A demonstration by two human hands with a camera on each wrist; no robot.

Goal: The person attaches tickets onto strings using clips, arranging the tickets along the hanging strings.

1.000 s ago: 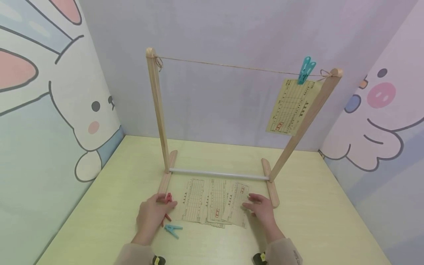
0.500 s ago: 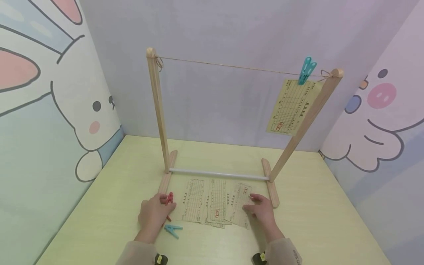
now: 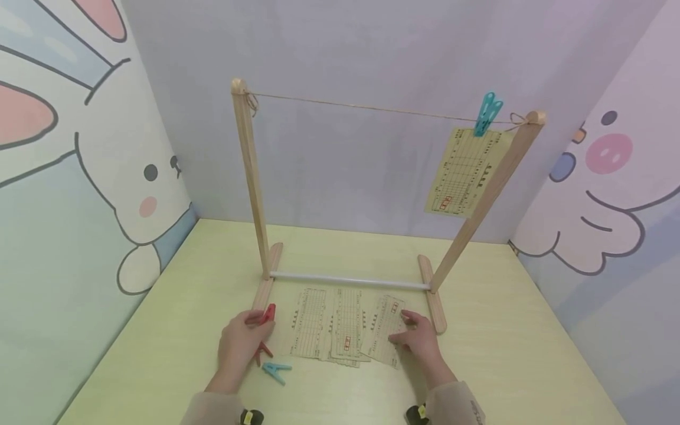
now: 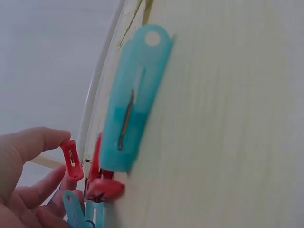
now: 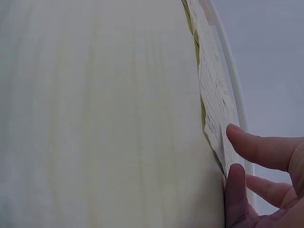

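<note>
My left hand (image 3: 240, 341) pinches a red clothespin (image 4: 72, 160) between thumb and fingertip, left of the papers. A second red clothespin (image 3: 263, 353) lies just below that hand, beside a teal clothespin (image 3: 276, 372). Another teal clothespin (image 4: 130, 95) looms large in the left wrist view. My right hand (image 3: 419, 341) rests at the right edge of a printed paper slip (image 3: 385, 330), thumb and fingers apart. More slips lie to its left: a stacked middle group (image 3: 347, 324) and a left slip (image 3: 309, 321), partly overlapping.
Behind the slips stands a wooden frame (image 3: 249, 177) with a white crossbar (image 3: 347, 280) and a string (image 3: 361, 107) across its top. A teal clothespin (image 3: 486, 115) holds a slip (image 3: 462, 171) on the string at right. Walls with cartoon animals surround the table (image 3: 175, 330).
The right-hand slip has slid a little to the right, away from the middle stack. The red clothespin in my left hand has tilted and risen slightly. My right hand has barely moved.
</note>
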